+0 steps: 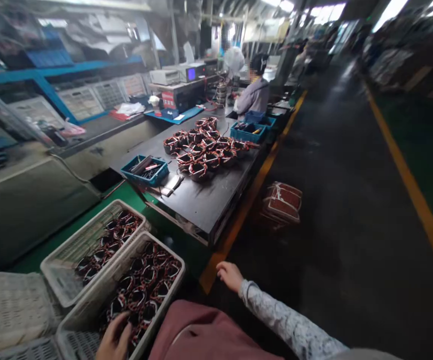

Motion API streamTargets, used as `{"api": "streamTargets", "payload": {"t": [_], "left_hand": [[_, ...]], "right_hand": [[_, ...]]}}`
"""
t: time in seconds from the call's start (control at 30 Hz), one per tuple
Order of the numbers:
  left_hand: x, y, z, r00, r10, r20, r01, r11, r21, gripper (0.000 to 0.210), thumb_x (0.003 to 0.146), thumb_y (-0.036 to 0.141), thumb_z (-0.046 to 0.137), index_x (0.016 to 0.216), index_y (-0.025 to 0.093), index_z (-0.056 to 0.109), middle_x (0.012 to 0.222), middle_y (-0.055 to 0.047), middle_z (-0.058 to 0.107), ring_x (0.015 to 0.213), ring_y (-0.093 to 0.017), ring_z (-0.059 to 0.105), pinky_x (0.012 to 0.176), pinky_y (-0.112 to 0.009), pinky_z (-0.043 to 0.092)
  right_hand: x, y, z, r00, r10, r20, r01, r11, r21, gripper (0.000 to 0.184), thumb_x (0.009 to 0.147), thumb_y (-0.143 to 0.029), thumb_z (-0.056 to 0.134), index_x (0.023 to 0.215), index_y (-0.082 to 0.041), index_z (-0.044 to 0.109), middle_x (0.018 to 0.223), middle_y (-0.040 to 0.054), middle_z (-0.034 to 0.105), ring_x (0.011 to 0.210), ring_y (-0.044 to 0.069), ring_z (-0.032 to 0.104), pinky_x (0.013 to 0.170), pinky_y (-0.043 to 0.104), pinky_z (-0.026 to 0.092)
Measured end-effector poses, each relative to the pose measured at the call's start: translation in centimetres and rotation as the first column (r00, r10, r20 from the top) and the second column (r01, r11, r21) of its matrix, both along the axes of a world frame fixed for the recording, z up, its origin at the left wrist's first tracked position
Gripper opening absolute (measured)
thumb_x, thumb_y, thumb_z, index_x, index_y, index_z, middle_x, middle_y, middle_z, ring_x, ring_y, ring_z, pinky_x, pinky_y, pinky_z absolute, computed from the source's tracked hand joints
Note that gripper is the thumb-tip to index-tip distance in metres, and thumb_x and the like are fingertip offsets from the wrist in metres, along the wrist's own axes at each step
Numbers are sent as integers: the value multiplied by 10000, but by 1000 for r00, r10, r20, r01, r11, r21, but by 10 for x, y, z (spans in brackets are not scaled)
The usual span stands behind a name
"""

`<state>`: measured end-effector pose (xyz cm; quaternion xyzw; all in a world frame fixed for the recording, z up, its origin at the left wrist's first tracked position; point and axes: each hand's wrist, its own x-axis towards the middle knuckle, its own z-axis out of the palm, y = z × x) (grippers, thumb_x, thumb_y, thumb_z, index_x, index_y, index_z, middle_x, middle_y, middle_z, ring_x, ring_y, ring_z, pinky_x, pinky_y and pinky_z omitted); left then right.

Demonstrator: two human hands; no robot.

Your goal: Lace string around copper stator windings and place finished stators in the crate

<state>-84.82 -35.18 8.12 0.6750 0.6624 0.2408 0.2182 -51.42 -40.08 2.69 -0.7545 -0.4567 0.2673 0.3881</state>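
Observation:
My left hand hovers low over the near plastic crate, fingers spread and apart, with nothing visible in it. Beneath and beyond it, that crate holds many ring-shaped wound motor stators with red, white and black wires. Out to the right, beside the yellow floor line, my right hand hangs in the air, loosely curled with no object showing in it. A second crate beside the first is partly filled with similar stators.
A dark metal table bears more stators and a blue bin of tools. Pale crates stand at left. A wrapped bundle lies on the aisle floor. A co-worker sits beyond, near blue bins.

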Motion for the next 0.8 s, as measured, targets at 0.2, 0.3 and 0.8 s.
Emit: {"api": "streamTargets", "payload": {"t": [0.2, 0.3, 0.8], "left_hand": [[141, 117, 3, 978, -166, 125, 163, 986, 31, 350, 729, 497, 479, 892, 241, 653, 974, -58, 731, 970, -270, 673, 897, -395, 539], [227, 174, 21, 957, -257, 133, 253, 966, 48, 342, 776, 439, 460, 969, 209, 623, 1049, -76, 705, 1012, -247, 650, 935, -377, 515], [465, 351, 25, 839, -405, -364, 352, 913, -205, 589, 835, 312, 577, 1351, 90, 400, 1405, -176, 479, 1324, -283, 411, 1158, -433, 243]], "right_hand": [[149, 90, -20, 990, 20, 139, -18, 1000, -15, 243, 813, -51, 477, 771, -181, 677, 693, 26, 715, 656, 171, 704, 649, 297, 581], [213, 130, 2, 957, 58, 284, -55, 998, -19, 198, 779, -108, 516, 813, -195, 690, 801, 44, 746, 769, 209, 721, 741, 369, 594], [361, 455, 35, 574, 606, 550, -567, 779, -267, 530, 698, -208, 735, 1165, -22, 565, 1161, 241, 628, 1202, 356, 512, 1041, 500, 377]]}}
